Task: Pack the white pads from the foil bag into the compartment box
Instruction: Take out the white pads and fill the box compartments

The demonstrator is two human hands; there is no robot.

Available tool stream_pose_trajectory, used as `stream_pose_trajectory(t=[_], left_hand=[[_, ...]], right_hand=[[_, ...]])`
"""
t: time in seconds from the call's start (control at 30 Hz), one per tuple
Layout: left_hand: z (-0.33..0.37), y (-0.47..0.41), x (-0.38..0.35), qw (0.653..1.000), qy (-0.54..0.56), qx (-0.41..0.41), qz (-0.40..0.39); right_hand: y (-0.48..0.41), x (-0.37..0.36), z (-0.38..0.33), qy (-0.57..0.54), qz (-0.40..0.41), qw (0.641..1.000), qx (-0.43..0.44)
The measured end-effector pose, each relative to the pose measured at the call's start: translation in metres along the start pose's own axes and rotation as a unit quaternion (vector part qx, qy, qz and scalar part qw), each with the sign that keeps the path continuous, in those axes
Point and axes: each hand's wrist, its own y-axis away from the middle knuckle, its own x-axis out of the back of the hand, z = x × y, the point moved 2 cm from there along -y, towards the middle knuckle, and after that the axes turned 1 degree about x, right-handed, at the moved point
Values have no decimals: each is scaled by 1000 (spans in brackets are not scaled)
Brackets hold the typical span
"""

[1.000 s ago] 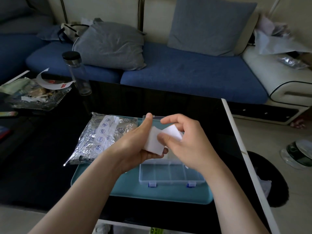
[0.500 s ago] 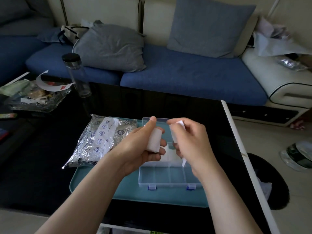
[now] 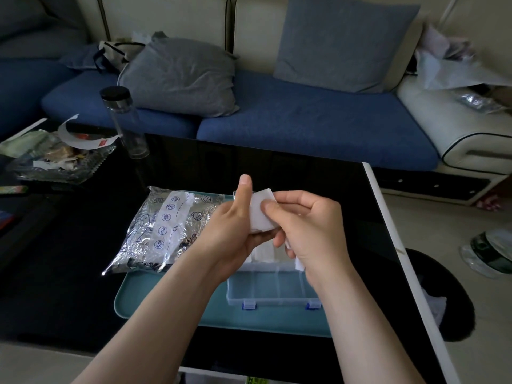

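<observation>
Above the clear compartment box [image 3: 273, 292], my left hand [image 3: 235, 231] holds a small stack of white pads [image 3: 260, 213], thumb pointing up. My right hand [image 3: 310, 228] pinches the front pad of that stack with thumb and fingertips, and another pad peeks out under its palm. White pads lie in the box's far compartments, partly hidden by my hands; the near compartments show nothing inside. The silver foil bag [image 3: 163, 231] lies to the left, partly on the teal tray [image 3: 171, 303] that carries the box.
The tray sits on a black glass table whose white right edge [image 3: 388, 234] runs close to the box. A clear bottle [image 3: 126, 123] and a glass dish of scraps [image 3: 55, 162] stand at the far left. A blue sofa with grey cushions is behind.
My hands had drawn apart, each with pads. They have come together again, and my right hand now pinches the front pad of the stack in my left.
</observation>
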Motion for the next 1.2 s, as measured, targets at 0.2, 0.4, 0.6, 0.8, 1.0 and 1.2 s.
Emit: stream_pose_trajectory(t=[0.2, 0.4, 0.6, 0.8, 1.0, 1.2], left_hand=[[-2, -1, -5, 997, -32, -28, -65], [2, 0, -2, 998, 23, -22, -53], [-4, -11, 14, 999, 36, 14, 31], [-1, -10, 17, 998, 15, -8, 67], [0, -12, 18, 995, -5, -31, 90], [0, -8, 16, 997, -44, -21, 54]], right_hand=[[3, -9, -1, -21, 30, 999, 2], [2, -11, 1, 16, -4, 1000, 25], [-5, -5, 6, 19, -4, 1000, -6], [-8, 4, 1, -220, -83, 964, -127], [-8, 4, 4, -198, -57, 973, -103], [-8, 3, 3, -192, -42, 980, -35]])
